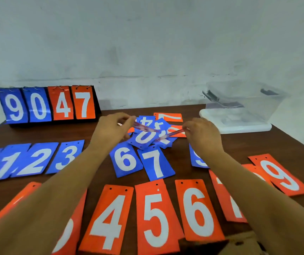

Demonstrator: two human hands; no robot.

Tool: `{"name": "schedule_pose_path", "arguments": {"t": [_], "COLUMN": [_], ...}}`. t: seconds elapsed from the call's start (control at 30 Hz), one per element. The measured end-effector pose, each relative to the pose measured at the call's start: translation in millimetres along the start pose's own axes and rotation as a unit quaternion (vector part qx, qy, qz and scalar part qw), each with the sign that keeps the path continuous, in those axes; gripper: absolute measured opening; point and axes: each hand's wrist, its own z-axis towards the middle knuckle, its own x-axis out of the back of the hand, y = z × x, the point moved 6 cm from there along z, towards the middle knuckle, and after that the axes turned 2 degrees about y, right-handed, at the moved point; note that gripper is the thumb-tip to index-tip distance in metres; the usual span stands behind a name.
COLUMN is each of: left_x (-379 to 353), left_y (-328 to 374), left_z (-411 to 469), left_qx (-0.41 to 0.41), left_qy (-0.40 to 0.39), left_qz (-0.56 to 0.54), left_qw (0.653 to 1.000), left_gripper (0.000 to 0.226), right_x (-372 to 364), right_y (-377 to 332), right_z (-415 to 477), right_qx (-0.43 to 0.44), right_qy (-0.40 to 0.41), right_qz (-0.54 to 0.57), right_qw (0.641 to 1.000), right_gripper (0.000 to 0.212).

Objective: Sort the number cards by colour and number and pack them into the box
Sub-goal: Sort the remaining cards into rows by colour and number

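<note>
Above the jumbled pile of cards at mid-table, the left hand and right hand each pinch a thin card seen edge-on, held just over the heap. Nearer the person lie a blue row and an orange row, face up. The clear box stands well apart, far right.

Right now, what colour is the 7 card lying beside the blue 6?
Blue with a white numeral, the 7 card; seen in the head view.
</note>
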Motion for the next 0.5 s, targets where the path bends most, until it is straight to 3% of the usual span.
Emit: {"name": "schedule_pose_path", "arguments": {"t": [0.1, 0.2, 0.33, 0.4, 0.5], "left_x": [12.2, 23.2, 43.3, 50.7, 61.2], "left_y": [6.3, 2.8, 3.4, 2.5, 4.2], "left_z": [-25.5, -49.1, -84.3, -100.7, -119.8], "left_qx": [0.025, 0.047, 0.061, 0.088, 0.110], "left_qy": [0.014, 0.020, 0.044, 0.048, 0.041], "left_qz": [-0.085, -0.081, -0.105, -0.121, -0.121], "left_qw": [0.996, 0.995, 0.992, 0.988, 0.986], "left_gripper": [0.023, 0.010, 0.021, 0.029, 0.021], "right_x": [35.7, 59.4, 81.9, 81.6, 79.4], "right_y": [2.8, -1.8, -13.4, -17.6, -36.2], "right_z": [-24.7, -51.7, -83.9, -99.0, -120.1], "right_qx": [-0.076, -0.166, -0.231, -0.283, -0.335], "right_qy": [0.018, 0.016, 0.043, 0.029, -0.023], "right_qz": [0.130, 0.288, 0.410, 0.484, 0.599], "right_qw": [0.988, 0.943, 0.882, 0.828, 0.727], "right_gripper": [0.019, 0.015, 0.006, 0.007, 0.015]}}
